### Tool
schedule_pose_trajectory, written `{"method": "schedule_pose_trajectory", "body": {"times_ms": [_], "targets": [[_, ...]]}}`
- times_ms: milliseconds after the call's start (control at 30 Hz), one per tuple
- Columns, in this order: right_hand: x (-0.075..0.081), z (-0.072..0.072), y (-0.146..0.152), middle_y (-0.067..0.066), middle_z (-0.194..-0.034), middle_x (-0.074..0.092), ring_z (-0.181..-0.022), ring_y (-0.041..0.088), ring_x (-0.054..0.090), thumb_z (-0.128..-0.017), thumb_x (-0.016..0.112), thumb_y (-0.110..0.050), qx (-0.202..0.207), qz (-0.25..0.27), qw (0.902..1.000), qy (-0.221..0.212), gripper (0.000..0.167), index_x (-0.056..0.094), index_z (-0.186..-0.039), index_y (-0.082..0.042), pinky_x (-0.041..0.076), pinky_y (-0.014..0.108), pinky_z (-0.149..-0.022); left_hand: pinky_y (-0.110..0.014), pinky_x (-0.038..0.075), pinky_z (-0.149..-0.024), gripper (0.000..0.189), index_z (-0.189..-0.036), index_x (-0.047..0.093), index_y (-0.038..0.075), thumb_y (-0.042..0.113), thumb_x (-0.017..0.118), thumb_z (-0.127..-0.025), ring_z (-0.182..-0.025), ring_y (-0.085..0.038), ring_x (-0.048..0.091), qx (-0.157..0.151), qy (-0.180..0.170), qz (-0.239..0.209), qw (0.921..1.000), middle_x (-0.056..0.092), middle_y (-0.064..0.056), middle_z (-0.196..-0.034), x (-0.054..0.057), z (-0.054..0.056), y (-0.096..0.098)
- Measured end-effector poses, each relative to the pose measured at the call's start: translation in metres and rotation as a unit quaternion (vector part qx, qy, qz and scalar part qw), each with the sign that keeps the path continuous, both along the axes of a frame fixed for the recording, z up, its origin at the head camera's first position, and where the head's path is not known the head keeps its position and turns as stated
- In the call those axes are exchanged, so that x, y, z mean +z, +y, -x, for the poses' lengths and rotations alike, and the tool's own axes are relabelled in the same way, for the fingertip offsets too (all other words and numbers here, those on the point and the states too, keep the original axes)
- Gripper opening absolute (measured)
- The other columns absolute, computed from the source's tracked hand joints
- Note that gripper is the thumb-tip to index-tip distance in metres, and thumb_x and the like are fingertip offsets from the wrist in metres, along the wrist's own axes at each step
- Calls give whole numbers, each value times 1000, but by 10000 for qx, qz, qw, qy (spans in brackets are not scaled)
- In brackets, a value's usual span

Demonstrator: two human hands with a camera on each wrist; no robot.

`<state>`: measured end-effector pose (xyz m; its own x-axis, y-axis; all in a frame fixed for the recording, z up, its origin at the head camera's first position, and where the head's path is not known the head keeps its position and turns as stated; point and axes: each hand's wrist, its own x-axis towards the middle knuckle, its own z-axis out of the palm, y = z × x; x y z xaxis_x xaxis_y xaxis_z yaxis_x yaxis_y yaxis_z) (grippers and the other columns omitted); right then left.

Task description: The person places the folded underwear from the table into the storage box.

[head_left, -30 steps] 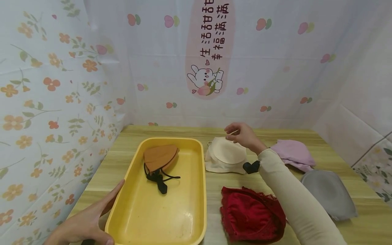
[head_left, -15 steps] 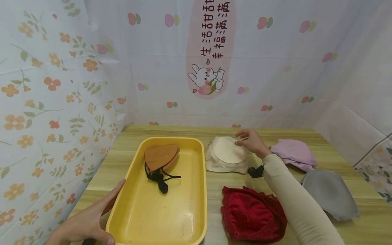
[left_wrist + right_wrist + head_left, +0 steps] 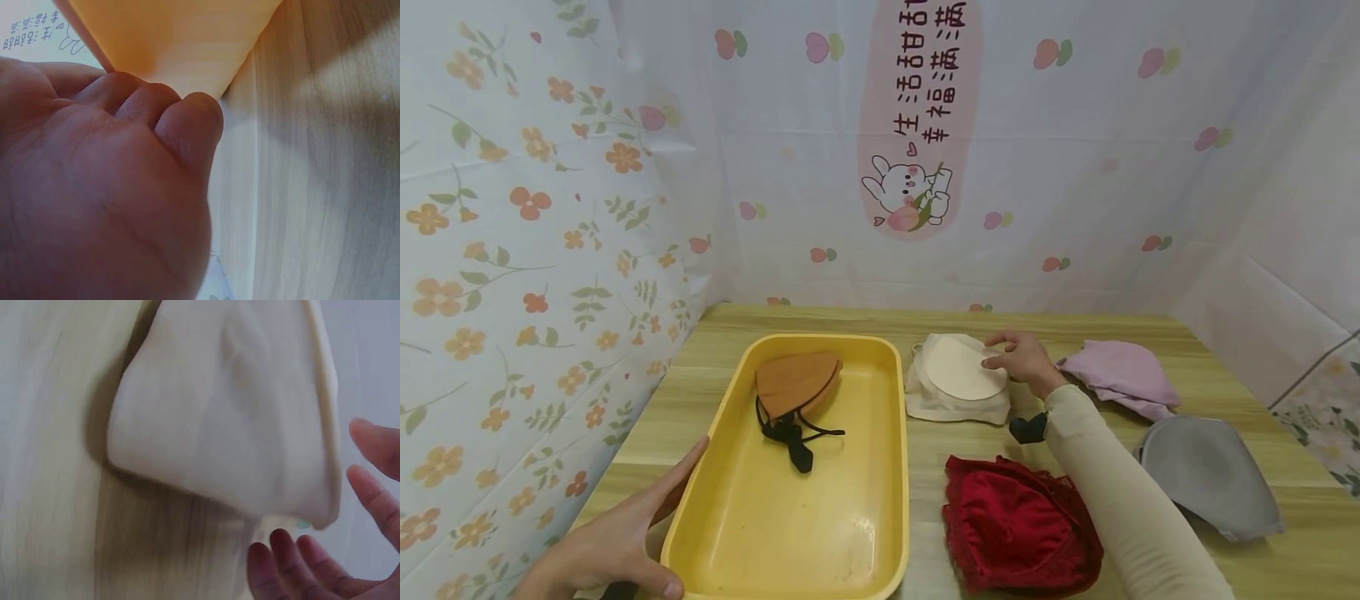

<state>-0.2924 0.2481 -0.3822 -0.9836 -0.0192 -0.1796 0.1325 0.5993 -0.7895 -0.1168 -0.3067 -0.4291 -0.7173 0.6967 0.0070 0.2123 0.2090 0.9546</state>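
1 left hand (image 3: 606,542), wide against 1 yellow tray (image 3: 805,533), apparently to steady it; 1 orange bra (image 3: 796,379) inside. 1 cream bra (image 3: 958,383) on the table (image 3: 692,367); 1 right hand (image 3: 1024,362) alongside, fingers parted, empty. Red bra (image 3: 1015,525), lilac bra (image 3: 1120,375), gray bra (image 3: 1206,471), spaced apart.

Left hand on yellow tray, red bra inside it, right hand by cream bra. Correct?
No: the orange bra is inside the yellow tray, per the head view; the red bra lies outside. Left hand on tray, right hand by cream bra: fine.
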Motion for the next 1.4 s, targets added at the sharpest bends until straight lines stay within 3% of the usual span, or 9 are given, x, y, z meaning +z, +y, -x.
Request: {"method": "schedule_pose_trajectory", "body": {"times_ms": [167,367,633,833,1200,1400], "targets": [[-1,0,-3,27,-149,41,-115,33,52,-93,69,-13,-70,239,9995,-196,48,56,-137,0,52,32,-79,-12,37,-104,112,-162,-9,30,42,75,-89,-147,12,20,38,-24,5,10000,-3,7,-171,1,1,0],[-7,1,-5,26,-156,36,-119,33,51,-92,71,-12,20,316,9987,-411,44,59,-132,1,50,31,-81,-11,36,-105,111,-162,-9,30,43,74,-90,-148,12,20,22,-60,-2,10000,-4,5,-172,1,0,0],[-15,0,-1,26,-145,47,-91,20,59,-92,70,-10,175,448,9972,-569,41,62,-131,2,54,33,-71,-12,36,-104,113,-162,-9,30,40,76,-89,-147,12,21,69,-15,-10,10000,-3,5,-172,5,-3,3],[-16,2,0,26,-142,50,-87,16,61,-93,69,-9,302,528,9964,-598,40,61,-130,3,55,32,-70,-12,36,-104,112,-162,-10,31,41,75,-90,-148,12,20,17,-127,-70,9999,-6,4,-171,-2,0,0],[-16,2,2,19,-130,59,-85,12,64,-93,69,-12,78,782,9953,-569,44,60,-133,3,57,30,-76,-12,36,-105,112,-162,-9,30,40,76,-89,-148,11,20,2,-144,-100,9998,-5,5,-172,0,0,1],[-15,0,3,23,-139,53,-82,9,65,-94,68,-12,32,970,9939,-519,46,57,-135,3,58,29,-76,-11,35,-105,113,-162,-11,31,38,75,-90,-148,13,19,-73,-198,-147,9997,-7,6,-171,2,0,2]]}}
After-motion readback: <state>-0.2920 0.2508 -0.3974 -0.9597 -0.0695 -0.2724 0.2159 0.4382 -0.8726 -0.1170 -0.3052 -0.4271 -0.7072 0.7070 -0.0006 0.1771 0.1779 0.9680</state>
